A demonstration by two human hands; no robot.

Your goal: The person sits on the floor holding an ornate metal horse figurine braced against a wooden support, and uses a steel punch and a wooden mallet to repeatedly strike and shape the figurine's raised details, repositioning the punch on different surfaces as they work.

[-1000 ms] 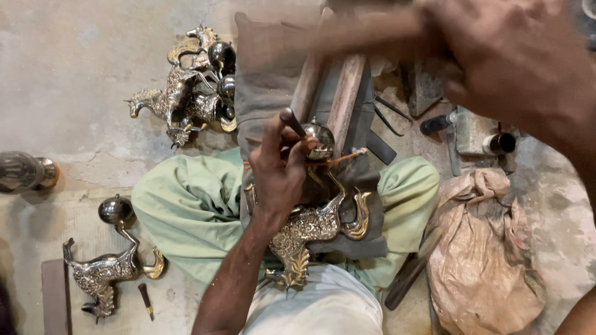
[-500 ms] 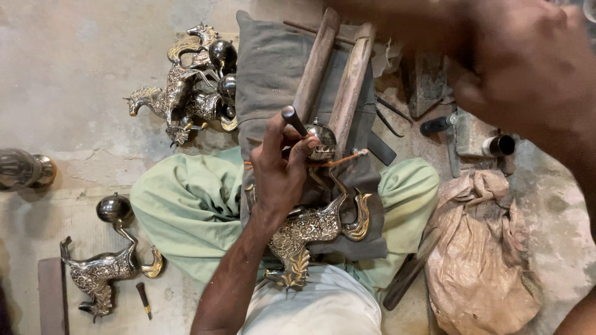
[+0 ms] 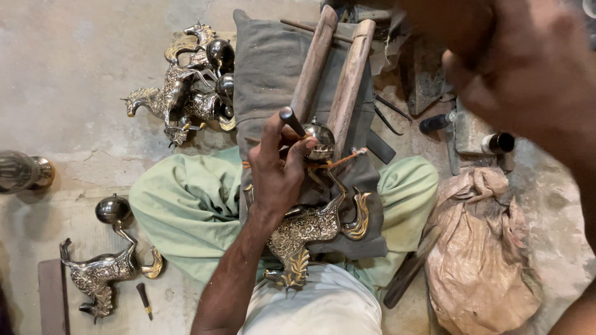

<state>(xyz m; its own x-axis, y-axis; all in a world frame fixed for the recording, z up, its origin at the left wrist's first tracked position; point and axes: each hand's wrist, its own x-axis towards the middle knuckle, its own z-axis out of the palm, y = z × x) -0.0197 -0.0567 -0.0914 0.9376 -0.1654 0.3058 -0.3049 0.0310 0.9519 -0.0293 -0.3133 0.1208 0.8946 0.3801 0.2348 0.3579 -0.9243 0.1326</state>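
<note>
I sit cross-legged with an ornate silver and gold horse figurine (image 3: 310,226) on my lap. My left hand (image 3: 279,170) grips a short dark punch (image 3: 292,121) and sets its tip against the round metal ball (image 3: 321,139) at the top of the figurine. The ball rests on two wooden bars (image 3: 347,68) that lie over a grey cloth (image 3: 267,62). A thin orange rod (image 3: 341,160) runs across under the ball. My right hand (image 3: 528,68) is raised close to the camera at the top right, blurred. What it holds is not visible.
Several finished horse figurines (image 3: 186,93) are piled at the upper left. Another horse figurine (image 3: 105,267) lies at the lower left beside a small chisel (image 3: 144,301). A round metal piece (image 3: 22,170) sits at the left edge. A crumpled sack (image 3: 484,248) and dark tools (image 3: 434,121) lie to the right.
My right hand has swung from across the top of the view toward the upper right. My left hand has stayed on the punch at the ball.
</note>
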